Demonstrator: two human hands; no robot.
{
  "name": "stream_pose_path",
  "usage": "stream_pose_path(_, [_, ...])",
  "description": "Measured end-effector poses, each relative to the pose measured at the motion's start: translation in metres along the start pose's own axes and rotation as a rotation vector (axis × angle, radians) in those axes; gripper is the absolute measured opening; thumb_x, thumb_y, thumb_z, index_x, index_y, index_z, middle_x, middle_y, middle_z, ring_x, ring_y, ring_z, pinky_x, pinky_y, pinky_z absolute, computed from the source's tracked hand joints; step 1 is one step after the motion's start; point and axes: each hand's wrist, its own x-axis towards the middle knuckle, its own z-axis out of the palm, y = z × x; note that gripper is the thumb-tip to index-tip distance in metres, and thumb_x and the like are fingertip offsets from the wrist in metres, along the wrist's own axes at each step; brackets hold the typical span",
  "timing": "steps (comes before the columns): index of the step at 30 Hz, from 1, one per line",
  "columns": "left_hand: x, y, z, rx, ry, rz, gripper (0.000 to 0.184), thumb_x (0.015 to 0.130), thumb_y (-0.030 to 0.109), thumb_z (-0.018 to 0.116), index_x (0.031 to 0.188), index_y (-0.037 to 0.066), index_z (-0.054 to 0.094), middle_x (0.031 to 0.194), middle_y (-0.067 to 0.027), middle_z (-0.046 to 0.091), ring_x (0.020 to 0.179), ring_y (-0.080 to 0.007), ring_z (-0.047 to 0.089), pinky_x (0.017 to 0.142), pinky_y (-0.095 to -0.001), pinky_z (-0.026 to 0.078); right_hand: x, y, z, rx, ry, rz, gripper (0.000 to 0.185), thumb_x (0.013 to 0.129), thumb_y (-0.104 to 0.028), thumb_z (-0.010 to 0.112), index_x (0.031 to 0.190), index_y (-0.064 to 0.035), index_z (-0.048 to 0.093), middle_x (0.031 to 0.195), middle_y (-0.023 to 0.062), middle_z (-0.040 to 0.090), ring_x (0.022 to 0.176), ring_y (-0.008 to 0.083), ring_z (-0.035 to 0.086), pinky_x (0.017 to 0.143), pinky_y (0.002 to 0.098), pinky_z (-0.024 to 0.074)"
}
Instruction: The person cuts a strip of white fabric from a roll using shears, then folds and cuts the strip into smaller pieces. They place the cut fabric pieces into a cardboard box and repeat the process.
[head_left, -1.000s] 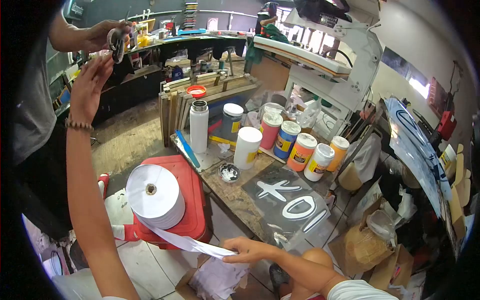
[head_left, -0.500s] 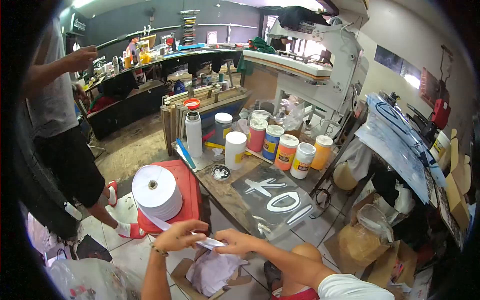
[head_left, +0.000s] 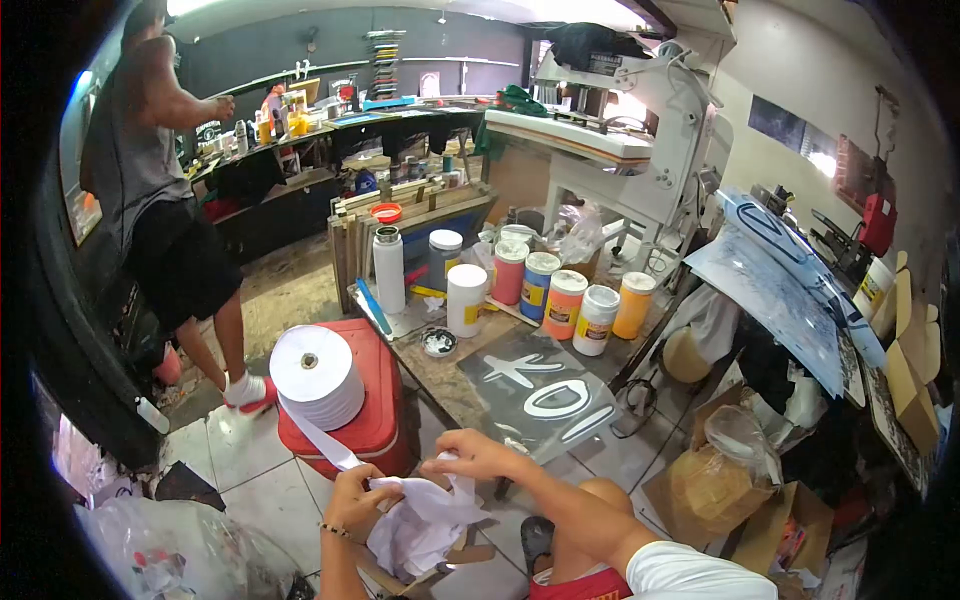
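Note:
A big roll of white ribbon (head_left: 318,388) lies flat on the red cooler (head_left: 382,385), its core hole facing up. From it a white strip (head_left: 318,436) slants down to my left hand (head_left: 356,500), which is closed on it with thumb and fingers. My right hand (head_left: 474,456), higher and further right, pinches the same ribbon, which hangs slack between the hands. Below them a heap of white ribbon pieces (head_left: 425,535) fills an open cardboard box (head_left: 470,554) on the floor.
A low table (head_left: 405,350) ahead carries several paint jars (head_left: 597,322), a white bottle (head_left: 388,270) and a dark sheet with white lettering (head_left: 540,395). Plastic bags (head_left: 180,555) lie at lower left. Another person (head_left: 165,190) stands at far left.
My hands have moved apart, the right one rising, and the ribbon between them now droops. The other person has stepped further back, turning toward the far counter.

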Motion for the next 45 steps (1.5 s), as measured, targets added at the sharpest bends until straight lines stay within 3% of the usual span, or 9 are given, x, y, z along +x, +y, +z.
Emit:
stream_pose_path(2, [-0.002,0.000,-0.007,0.064,0.032,-0.020,0.028,0.075,0.023,0.085,0.079,0.001,0.068,0.069,-0.0034,0.063,0.065,-0.0111,0.056,0.058,-0.0305,0.044,0.001,0.007,-0.002,0.005,0.110,0.019,0.052,0.084,-0.049,0.072,0.081,0.0018,0.064,0.073,0.0164,0.060,0.068,0.0260,0.059,0.061,0.0393,0.0439])
stream_pose_path(4, [-0.004,0.004,-0.010,0.124,0.059,-0.042,0.029,0.075,0.023,0.084,0.078,0.000,0.067,0.068,-0.0058,0.063,0.063,-0.0134,0.057,0.058,-0.0321,0.045,0.001,0.009,-0.001,0.010,0.102,0.014,0.045,0.086,-0.042,0.073,0.079,0.0005,0.060,0.071,0.0113,0.053,0.067,0.0199,0.051,0.058,0.0357,0.0407])
stream_pose_path(6, [-0.004,0.005,-0.009,0.306,0.068,0.003,0.034,0.073,0.025,0.083,0.082,-0.002,0.066,0.075,-0.0163,0.064,0.066,-0.0277,0.061,0.063,-0.0387,0.047,0.003,0.012,0.000,-0.047,0.152,-0.066,0.045,0.086,-0.041,0.074,0.080,0.0009,0.060,0.073,0.0125,0.054,0.067,0.0227,0.053,0.058,0.0361,0.0412])
stream_pose_path(9, [-0.006,0.005,-0.006,0.376,-0.019,0.015,0.036,0.073,0.028,0.084,0.082,-0.002,0.066,0.077,-0.0178,0.065,0.069,-0.0335,0.062,0.065,-0.0415,0.048,0.001,0.009,0.004,-0.061,0.115,-0.044,0.043,0.086,-0.040,0.073,0.081,0.0010,0.061,0.076,0.0138,0.056,0.069,0.0266,0.055,0.060,0.0377,0.0426])
stream_pose_path(12, [-0.011,0.005,-0.007,0.364,-0.070,-0.001,0.039,0.072,0.032,0.083,0.081,-0.002,0.065,0.078,-0.0183,0.065,0.071,-0.0347,0.064,0.065,-0.0424,0.049,0.003,0.006,0.012,-0.078,0.049,-0.042,0.044,0.085,-0.043,0.071,0.083,0.0006,0.065,0.080,0.0171,0.061,0.076,0.0331,0.061,0.066,0.0413,0.0463])
stream_pose_path(28, [-0.014,0.004,-0.010,0.393,0.153,0.102,0.033,0.069,0.026,0.082,0.074,0.000,0.062,0.070,-0.0176,0.064,0.066,-0.0345,0.064,0.060,-0.0417,0.049,-0.004,-0.003,0.016,0.025,-0.129,-0.118,0.038,0.080,-0.028,0.070,0.101,0.0023,0.064,0.094,0.0193,0.062,0.091,0.0365,0.061,0.078,0.0425,0.0479])
stream_pose_path(36, [-0.008,0.005,-0.002,0.396,0.177,0.164,0.032,0.069,0.024,0.083,0.075,0.001,0.062,0.070,-0.0153,0.064,0.064,-0.0321,0.065,0.060,-0.0396,0.049,-0.011,-0.026,0.005,-0.195,-0.203,0.074,0.032,0.079,-0.022,0.072,0.101,-0.0011,0.063,0.098,0.0185,0.067,0.093,0.0381,0.064,0.079,0.0465,0.0495])
stream_pose_path(39, [-0.004,0.006,-0.002,0.382,0.221,0.200,0.032,0.071,0.025,0.083,0.076,0.002,0.062,0.069,-0.0149,0.064,0.063,-0.0316,0.064,0.059,-0.0394,0.049,-0.012,-0.014,0.013,-0.196,-0.149,0.088,0.034,0.082,-0.026,0.071,0.103,-0.0022,0.059,0.086,0.0199,0.063,0.076,0.0383,0.063,0.070,0.0455,0.0480])
stream_pose_path(45, [-0.001,-0.010,-0.002,0.302,0.221,0.169,0.033,0.072,0.027,0.083,0.078,0.002,0.062,0.070,-0.0149,0.064,0.063,-0.0309,0.064,0.060,-0.0391,0.050,-0.007,-0.003,0.027,-0.196,0.002,-0.090,0.041,0.084,-0.028,0.071,0.113,-0.0049,0.054,0.092,0.0186,0.065,0.085,0.0374,0.064,0.073,0.0454,0.0495])
